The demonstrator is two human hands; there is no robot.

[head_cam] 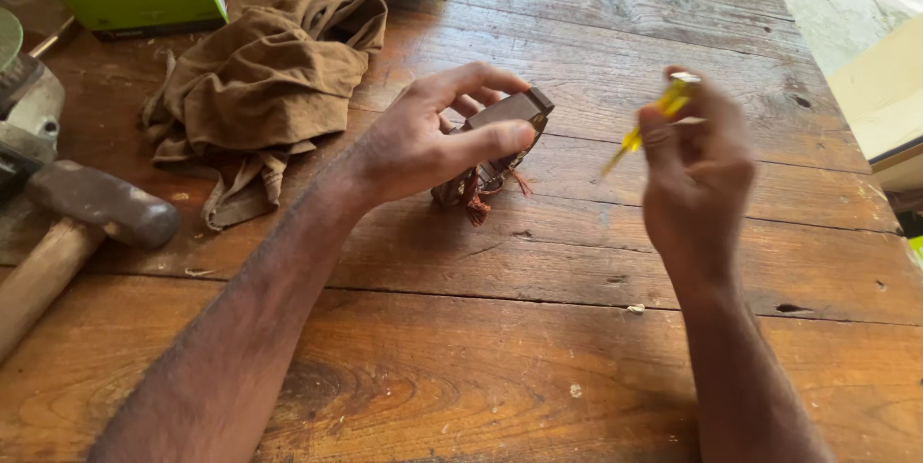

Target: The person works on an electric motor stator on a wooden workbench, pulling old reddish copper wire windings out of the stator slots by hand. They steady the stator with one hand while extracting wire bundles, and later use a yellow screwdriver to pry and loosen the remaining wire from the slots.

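His left hand (437, 141) grips a small brown block with copper wire windings (500, 150), thumb across its face and fingers curled behind, lifting it just off the wooden table (481, 348). To its right, close but apart, the right hand (697, 179) pinches a yellow-handled screwdriver (654, 122), whose shaft slants down-left toward the block. A brown rag (260, 88) and a hammer (77, 223) lie off to the left.

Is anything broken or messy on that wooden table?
Yes. The small motor part in the left hand has frayed copper wires sticking out underneath. A brown rag lies crumpled nearby. The right hand holds a yellow screwdriver.
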